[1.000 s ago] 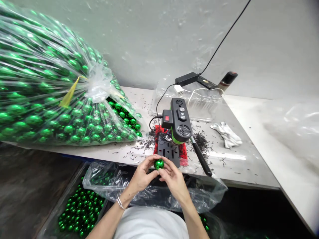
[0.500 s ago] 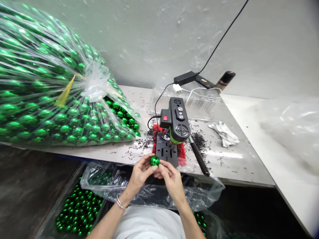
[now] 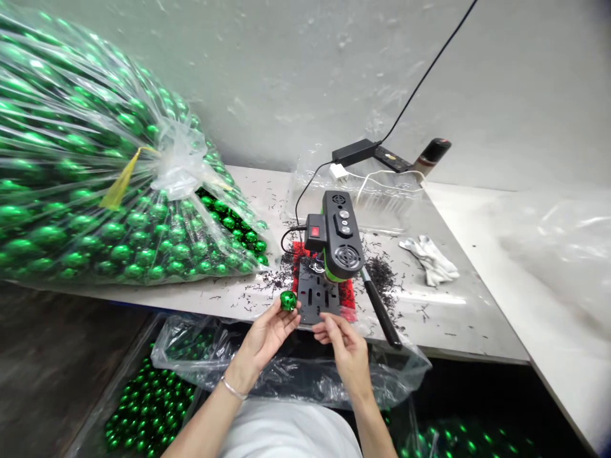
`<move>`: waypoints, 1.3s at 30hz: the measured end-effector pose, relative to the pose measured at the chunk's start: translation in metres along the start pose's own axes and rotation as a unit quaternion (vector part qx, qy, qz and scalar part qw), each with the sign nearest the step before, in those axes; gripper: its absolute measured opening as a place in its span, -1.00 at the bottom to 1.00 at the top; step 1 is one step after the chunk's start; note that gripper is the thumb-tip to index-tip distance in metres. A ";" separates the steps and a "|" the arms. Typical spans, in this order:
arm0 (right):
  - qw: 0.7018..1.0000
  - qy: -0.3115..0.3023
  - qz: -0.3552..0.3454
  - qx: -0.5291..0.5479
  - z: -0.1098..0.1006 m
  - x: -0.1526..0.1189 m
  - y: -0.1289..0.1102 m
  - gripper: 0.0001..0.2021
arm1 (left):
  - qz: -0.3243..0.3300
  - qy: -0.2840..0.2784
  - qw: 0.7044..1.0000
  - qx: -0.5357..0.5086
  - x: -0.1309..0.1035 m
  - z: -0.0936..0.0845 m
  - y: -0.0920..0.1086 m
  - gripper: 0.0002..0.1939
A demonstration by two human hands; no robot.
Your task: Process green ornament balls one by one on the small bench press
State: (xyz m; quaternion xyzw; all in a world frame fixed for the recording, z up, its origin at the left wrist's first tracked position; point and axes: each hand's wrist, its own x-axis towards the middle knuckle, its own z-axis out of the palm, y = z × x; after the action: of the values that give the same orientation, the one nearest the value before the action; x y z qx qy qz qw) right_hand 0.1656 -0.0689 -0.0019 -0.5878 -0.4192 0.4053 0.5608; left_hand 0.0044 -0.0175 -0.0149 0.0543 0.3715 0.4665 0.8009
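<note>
My left hand (image 3: pixel 265 337) holds a shiny green Christmas ball (image 3: pixel 288 300) at its fingertips, palm turned up, by the front left of a black slotted base plate (image 3: pixel 317 308). Thumb and fingers of my right hand (image 3: pixel 346 346) are pinched together just in front of that plate; whatever lies between them, if anything, is too small to make out. Over the plate stands a small black bench drill press (image 3: pixel 344 235) with a red switch. Its black lever handle (image 3: pixel 382 315) slants down towards me on the right.
A big clear bag of green balls (image 3: pixel 95 210) fills the table's left. Black shavings lie around the machine. White gloves (image 3: pixel 431 259) are to the right; a power adapter (image 3: pixel 356 151) and cables lie behind. A plastic-lined opening (image 3: pixel 191 356) hangs below the table edge, near more green balls (image 3: pixel 147 404).
My hands have moved apart. The left carries the ball slightly left and up, while the right has let go of it and drawn back to the right.
</note>
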 end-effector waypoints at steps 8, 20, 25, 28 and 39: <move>0.956 0.171 -0.225 -0.072 -0.029 0.013 -0.029 -0.63 | 0.208 0.026 0.940 0.267 0.028 0.015 -0.009 -0.55; 0.927 0.171 -0.306 -0.133 -0.040 0.008 -0.034 -0.62 | 0.402 0.024 0.625 0.669 0.057 0.014 -0.026 -0.65; 0.855 0.107 -0.461 -0.212 -0.042 0.023 -0.061 -0.39 | 0.437 -0.003 0.588 0.681 0.063 0.013 -0.028 -0.69; 0.818 0.046 -0.524 -0.232 -0.036 0.038 -0.080 -0.63 | 0.439 -0.006 0.589 0.679 0.065 0.014 -0.028 -0.70; 0.821 0.054 -0.531 -0.201 -0.016 0.049 -0.019 -0.68 | 0.452 -0.013 0.579 0.679 0.066 0.011 -0.029 -0.66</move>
State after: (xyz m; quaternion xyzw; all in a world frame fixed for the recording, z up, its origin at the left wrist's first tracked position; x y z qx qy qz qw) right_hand 0.1954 -0.0277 0.0178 -0.3949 -0.7075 -0.0809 0.5804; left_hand 0.0508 0.0205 -0.0557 0.7489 0.4968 0.3791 0.2205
